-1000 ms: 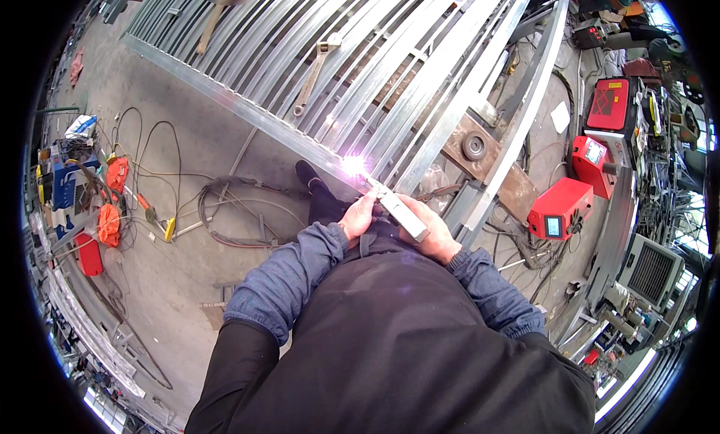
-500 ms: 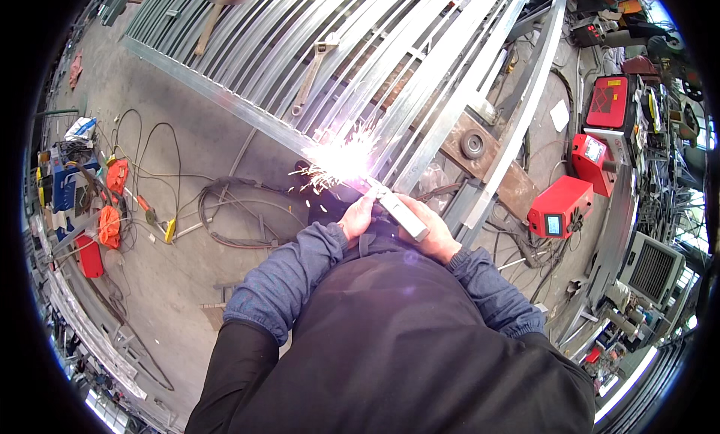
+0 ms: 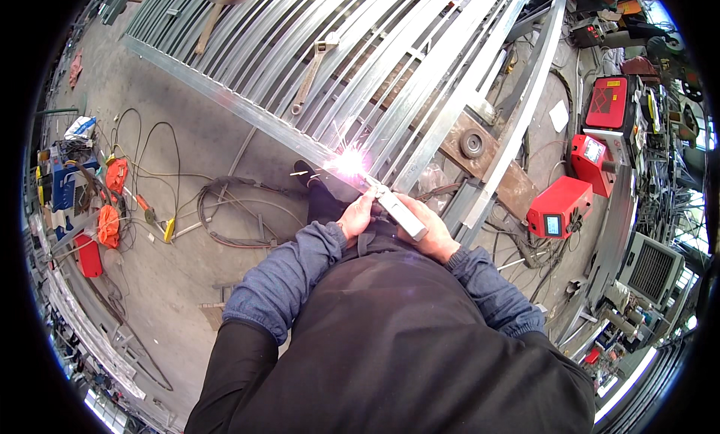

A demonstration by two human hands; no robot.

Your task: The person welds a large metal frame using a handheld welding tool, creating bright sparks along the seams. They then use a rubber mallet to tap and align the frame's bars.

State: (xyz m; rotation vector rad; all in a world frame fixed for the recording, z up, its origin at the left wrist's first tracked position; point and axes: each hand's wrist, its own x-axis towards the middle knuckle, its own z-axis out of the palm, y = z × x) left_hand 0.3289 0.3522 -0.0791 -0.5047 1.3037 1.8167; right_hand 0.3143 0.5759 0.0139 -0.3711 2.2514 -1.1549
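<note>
In front of my body, my right hand (image 3: 435, 235) is wrapped round the pale grey, box-shaped body of a welding torch (image 3: 400, 215). My left hand (image 3: 357, 215) is closed at the torch's front end, thumb and fingers pinching close behind the tip. A bright pinkish-white glow with sparks (image 3: 350, 163) burns at the tip, on the near edge rail (image 3: 259, 119) of a metal frame of parallel bars (image 3: 397, 82). Glare hides the exact spot where tip and rail meet. My shoe (image 3: 304, 170) shows below the rail, left of the glow.
An adjustable wrench (image 3: 315, 73) and a hammer (image 3: 211, 25) lie on the bars. To the right stand red machines (image 3: 561, 208) beside a rusty plate (image 3: 495, 160) bearing a round metal piece (image 3: 472, 144). Coiled cables (image 3: 217, 235) and a blue box (image 3: 71, 183) are on the left floor.
The glow and spray of sparks have shrunk, so more of the rail and my shoe shows. Both hands and the torch have hardly moved.
</note>
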